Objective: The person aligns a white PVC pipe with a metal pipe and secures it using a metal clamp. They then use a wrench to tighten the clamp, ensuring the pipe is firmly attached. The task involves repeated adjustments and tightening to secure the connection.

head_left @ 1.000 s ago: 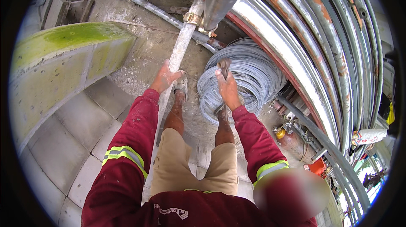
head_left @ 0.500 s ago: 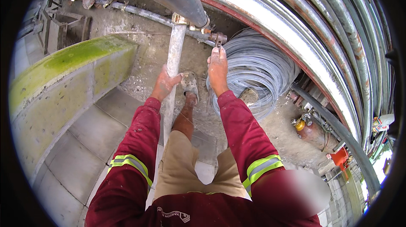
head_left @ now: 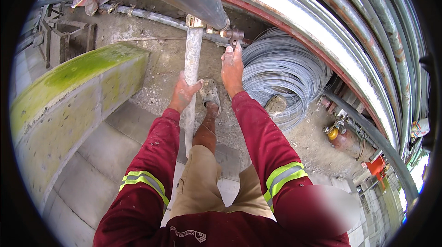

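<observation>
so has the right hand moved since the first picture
Yes: judged against the wire coil, the right hand has moved left and forward, closer to the pipe clamp.

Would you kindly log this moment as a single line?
left hand: holding pole | right hand: holding tool near clamp | wire coil: right of right hand
</observation>
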`<state>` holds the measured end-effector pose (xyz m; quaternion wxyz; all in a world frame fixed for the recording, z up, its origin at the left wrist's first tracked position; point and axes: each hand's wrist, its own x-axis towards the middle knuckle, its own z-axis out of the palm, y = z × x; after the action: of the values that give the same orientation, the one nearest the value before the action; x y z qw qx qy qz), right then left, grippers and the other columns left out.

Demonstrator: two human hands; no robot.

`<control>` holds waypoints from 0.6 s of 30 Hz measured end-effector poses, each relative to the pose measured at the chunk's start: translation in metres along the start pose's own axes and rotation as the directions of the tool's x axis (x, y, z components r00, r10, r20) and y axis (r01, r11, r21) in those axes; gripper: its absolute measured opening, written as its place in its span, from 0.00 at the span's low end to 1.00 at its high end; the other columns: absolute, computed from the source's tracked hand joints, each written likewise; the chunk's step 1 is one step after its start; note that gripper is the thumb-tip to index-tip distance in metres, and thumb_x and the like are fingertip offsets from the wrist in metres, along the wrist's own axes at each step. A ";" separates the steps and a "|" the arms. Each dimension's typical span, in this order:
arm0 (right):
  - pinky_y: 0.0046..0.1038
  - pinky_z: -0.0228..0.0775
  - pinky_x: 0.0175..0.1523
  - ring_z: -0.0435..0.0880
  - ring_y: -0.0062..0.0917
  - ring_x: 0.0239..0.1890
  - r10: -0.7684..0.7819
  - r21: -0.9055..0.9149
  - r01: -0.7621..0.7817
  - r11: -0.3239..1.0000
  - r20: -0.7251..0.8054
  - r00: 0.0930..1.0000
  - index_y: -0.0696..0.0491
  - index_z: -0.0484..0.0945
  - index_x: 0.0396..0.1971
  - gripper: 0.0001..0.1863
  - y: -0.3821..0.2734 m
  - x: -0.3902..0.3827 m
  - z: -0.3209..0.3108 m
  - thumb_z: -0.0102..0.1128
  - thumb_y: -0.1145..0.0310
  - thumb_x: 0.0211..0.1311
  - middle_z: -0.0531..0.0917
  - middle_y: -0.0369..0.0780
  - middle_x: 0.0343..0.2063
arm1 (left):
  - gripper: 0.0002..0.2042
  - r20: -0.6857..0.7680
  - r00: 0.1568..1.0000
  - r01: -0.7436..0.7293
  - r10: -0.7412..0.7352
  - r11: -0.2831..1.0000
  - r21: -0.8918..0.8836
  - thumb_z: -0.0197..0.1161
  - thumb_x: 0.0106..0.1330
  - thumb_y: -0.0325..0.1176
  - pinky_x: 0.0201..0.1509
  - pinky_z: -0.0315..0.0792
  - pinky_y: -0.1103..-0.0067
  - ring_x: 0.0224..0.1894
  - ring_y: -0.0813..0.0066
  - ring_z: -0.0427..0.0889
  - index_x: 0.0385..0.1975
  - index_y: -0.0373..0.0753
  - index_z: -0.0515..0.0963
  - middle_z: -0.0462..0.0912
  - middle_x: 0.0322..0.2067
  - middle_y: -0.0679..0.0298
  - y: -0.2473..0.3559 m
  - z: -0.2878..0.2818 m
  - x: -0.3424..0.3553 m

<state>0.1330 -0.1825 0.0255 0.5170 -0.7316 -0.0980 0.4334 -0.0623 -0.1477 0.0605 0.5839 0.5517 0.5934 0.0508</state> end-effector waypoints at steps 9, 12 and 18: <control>0.44 0.76 0.47 0.88 0.48 0.37 0.035 -0.231 -0.040 0.972 -0.026 0.999 0.62 0.55 0.78 0.33 -0.033 -0.029 0.009 0.44 0.56 0.86 0.86 0.54 0.34 | 0.32 0.020 0.999 -0.038 0.037 0.999 0.037 0.77 0.67 0.42 0.61 0.75 0.69 0.53 0.66 0.81 0.62 0.30 0.70 0.83 0.51 0.54 -0.023 0.004 0.026; 0.43 0.76 0.45 0.86 0.44 0.36 0.027 -0.270 -0.034 0.962 -0.030 0.999 0.63 0.53 0.79 0.34 -0.035 -0.027 0.010 0.46 0.57 0.85 0.85 0.53 0.34 | 0.34 0.074 0.996 0.053 -0.054 0.999 0.009 0.77 0.66 0.44 0.61 0.75 0.69 0.53 0.66 0.81 0.63 0.30 0.70 0.84 0.51 0.54 -0.029 0.000 0.041; 0.46 0.75 0.46 0.87 0.50 0.39 0.041 -0.123 -0.046 0.991 -0.038 0.998 0.63 0.50 0.80 0.34 -0.031 -0.032 0.018 0.46 0.59 0.85 0.86 0.56 0.37 | 0.38 0.162 0.968 0.191 -0.191 0.981 0.018 0.76 0.65 0.50 0.63 0.75 0.69 0.55 0.64 0.83 0.65 0.29 0.71 0.85 0.54 0.51 -0.015 -0.008 0.050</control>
<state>0.1099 -0.1751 0.0670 0.4629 -0.7718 -0.0995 0.4245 -0.0630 -0.1130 0.0201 0.6318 0.4950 0.5942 -0.0515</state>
